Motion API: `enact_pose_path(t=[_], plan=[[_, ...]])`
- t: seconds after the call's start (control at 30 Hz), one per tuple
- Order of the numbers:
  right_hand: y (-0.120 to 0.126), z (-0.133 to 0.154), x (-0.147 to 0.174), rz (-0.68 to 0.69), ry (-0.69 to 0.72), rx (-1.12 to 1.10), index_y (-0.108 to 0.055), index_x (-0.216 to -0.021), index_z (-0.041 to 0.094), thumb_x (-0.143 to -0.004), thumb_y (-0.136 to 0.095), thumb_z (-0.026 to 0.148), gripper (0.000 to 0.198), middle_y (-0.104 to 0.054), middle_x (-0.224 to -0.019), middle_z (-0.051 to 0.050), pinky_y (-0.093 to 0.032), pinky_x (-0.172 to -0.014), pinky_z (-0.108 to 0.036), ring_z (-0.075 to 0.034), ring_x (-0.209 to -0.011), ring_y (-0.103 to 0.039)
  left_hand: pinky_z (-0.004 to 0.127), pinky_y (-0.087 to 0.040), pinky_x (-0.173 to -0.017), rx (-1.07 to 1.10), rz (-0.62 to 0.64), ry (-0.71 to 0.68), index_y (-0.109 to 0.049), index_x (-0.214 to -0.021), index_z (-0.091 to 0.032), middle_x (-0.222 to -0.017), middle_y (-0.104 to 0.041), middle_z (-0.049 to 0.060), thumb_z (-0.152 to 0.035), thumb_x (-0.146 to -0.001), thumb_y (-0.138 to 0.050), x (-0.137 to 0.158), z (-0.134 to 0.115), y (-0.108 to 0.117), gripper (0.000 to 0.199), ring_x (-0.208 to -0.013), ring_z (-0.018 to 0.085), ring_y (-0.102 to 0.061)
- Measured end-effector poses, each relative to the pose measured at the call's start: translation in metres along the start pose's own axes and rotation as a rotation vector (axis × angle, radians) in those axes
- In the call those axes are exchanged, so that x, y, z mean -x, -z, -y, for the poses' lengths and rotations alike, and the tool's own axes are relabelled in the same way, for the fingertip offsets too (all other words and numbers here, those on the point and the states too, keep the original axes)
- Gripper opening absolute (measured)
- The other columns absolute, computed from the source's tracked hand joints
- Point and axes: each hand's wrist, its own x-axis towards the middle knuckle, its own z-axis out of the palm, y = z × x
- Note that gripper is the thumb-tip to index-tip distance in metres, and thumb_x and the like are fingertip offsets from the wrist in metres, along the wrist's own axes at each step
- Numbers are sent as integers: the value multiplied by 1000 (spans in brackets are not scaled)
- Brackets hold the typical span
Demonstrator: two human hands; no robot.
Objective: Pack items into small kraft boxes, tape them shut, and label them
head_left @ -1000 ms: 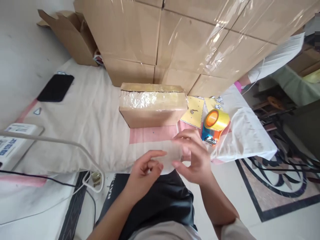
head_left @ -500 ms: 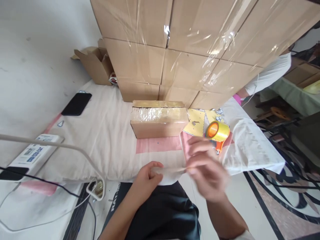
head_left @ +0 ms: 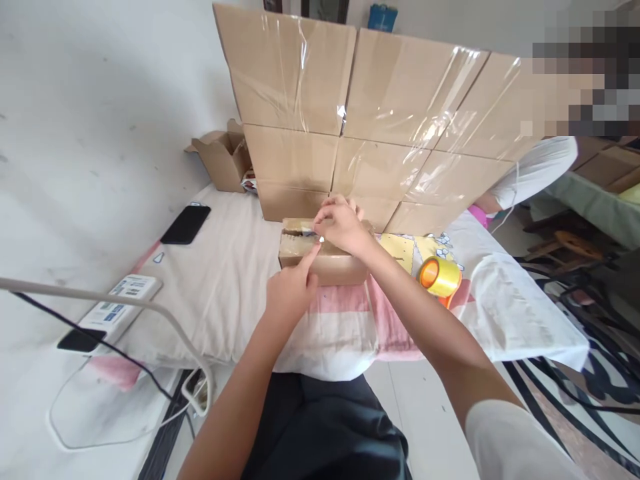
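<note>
A small cardboard box (head_left: 330, 271) with tape over its top lies on the cloth-covered surface in front of me. My left hand (head_left: 293, 290) reaches to the box's near top edge, its index finger stretched out and touching the top. My right hand (head_left: 343, 227) is over the top seam, fingers bent and pinched together; what they hold, if anything, is hidden. A tiny white spot shows beside the left index fingertip, too small to name. To the right, a roll of yellow tape (head_left: 445, 277) rests on an orange dispenser.
A wall of taped cartons (head_left: 380, 147) stands behind the small box. An open carton (head_left: 223, 160), a black phone (head_left: 186, 225) and a white power strip (head_left: 123, 297) are at left. A pale cable (head_left: 165, 317) crosses the left front. Another person's sleeve (head_left: 543, 170) shows behind the cartons.
Both hands have moved forward from above my lap onto the small box. The pale translucent strip stretched between them earlier is no longer distinct. My view has tilted upward.
</note>
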Motion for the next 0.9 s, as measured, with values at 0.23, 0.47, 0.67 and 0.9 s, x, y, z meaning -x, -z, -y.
enact_pose_path(t=[0.23, 0.47, 0.67, 0.9], plan=[[23, -51, -3, -519, -102, 241, -55, -133, 18, -88, -64, 23, 46, -45, -150, -19, -26, -118, -64, -39, -139, -40, 27, -25, -57, 47, 28, 24, -49, -156, -35, -62, -57, -3, -17, -89, -53, 14, 4, -13, 69, -51, 17, -46], [112, -164, 50, -131, -296, 345, -72, -107, 11, -96, -46, 17, 29, -75, -108, -15, -50, -88, -33, -20, -93, -68, 24, -42, -63, 358, -365, -210, -71, -128, -18, -62, -58, -3, -22, -89, -53, 23, 49, -55, 43, -54, 12, -51], [87, -184, 57, 254, -318, 440, -78, -92, 18, -83, -74, 15, 11, -79, -105, -9, -50, -91, -33, -24, -98, -70, 25, -45, -64, 372, -308, -285, -71, -123, -18, -67, -64, -2, -25, -89, -59, 30, 60, -70, 36, -56, 12, -54], [37, -175, 13, 276, -461, 499, -73, -113, 12, -89, -69, 17, 25, -71, -126, -24, -52, -96, -43, -36, -120, -67, 23, -42, -65, 453, -324, 56, -58, -145, -20, -64, -52, -7, -23, -93, -53, 29, 58, -62, 53, -56, 10, -46]])
